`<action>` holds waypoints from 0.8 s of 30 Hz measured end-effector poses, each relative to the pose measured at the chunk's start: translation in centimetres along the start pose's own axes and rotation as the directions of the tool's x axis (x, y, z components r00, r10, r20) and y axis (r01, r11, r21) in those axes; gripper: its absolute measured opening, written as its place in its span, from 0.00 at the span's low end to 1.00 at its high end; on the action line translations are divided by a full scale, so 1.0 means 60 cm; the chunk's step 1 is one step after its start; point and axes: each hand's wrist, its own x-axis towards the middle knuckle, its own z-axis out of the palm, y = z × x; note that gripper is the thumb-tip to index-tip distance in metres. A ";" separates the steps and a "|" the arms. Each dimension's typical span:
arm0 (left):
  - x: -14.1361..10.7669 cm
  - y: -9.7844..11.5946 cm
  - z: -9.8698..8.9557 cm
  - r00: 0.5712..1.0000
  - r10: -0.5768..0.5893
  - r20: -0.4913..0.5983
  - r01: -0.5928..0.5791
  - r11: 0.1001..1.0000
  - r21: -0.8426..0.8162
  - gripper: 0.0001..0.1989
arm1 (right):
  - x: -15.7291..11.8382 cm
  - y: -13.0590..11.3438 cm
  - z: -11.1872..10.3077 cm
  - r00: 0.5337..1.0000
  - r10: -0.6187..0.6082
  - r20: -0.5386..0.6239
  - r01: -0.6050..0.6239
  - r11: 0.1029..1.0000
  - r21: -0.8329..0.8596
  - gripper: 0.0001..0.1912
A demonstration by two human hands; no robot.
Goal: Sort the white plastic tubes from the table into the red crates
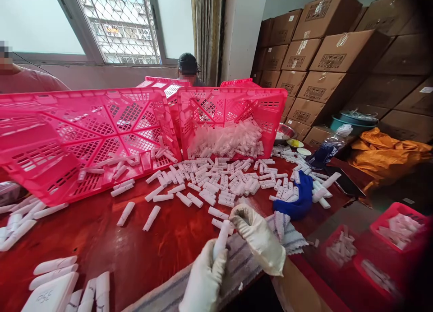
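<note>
My left hand (205, 276), in a white glove, is closed around a small white tube (221, 239) that stands tilted above the fingers. Close to the tube's upper end, my gloved right hand (259, 235) has its thumb and fingers pressed together. Whether anything is between those fingertips is hidden. A striped towel (182, 282) lies beneath both hands along the near table edge. Beyond them spreads a loose heap of similar white tubes (206, 181) with dark print. To the right, a blue cloth (302, 197) lies against more tubes.
Two pink crates (118, 133) (233, 93) lie on their sides on the red table (142, 253), tubes inside. At near left is a white box with digits (50, 294). Small red baskets (399, 208) stand lower right. Cartons (324, 54) are stacked behind. Two people sit beyond.
</note>
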 end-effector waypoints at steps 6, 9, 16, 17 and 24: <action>-0.005 0.000 -0.001 0.999 0.037 -0.035 -0.037 0.999 0.002 0.25 | 0.008 0.008 0.007 0.997 0.060 0.055 -0.071 0.972 0.225 0.22; -0.006 0.008 -0.015 0.997 0.078 -0.019 -0.074 0.987 0.144 0.23 | 0.005 0.003 0.001 0.998 0.052 0.046 -0.058 0.987 0.148 0.21; -0.010 0.008 -0.040 0.992 0.095 0.086 -0.124 0.884 0.450 0.17 | -0.002 -0.035 -0.030 0.937 0.099 0.336 0.037 0.926 -0.376 0.12; -0.011 0.006 -0.042 0.991 0.098 0.087 -0.128 0.865 0.484 0.17 | -0.001 -0.037 -0.031 0.931 0.112 0.347 0.031 0.924 -0.381 0.13; -0.009 0.011 -0.030 0.973 0.004 0.230 -0.044 0.984 0.170 0.23 | -0.024 -0.030 -0.006 0.925 0.068 0.373 0.100 0.905 -0.413 0.12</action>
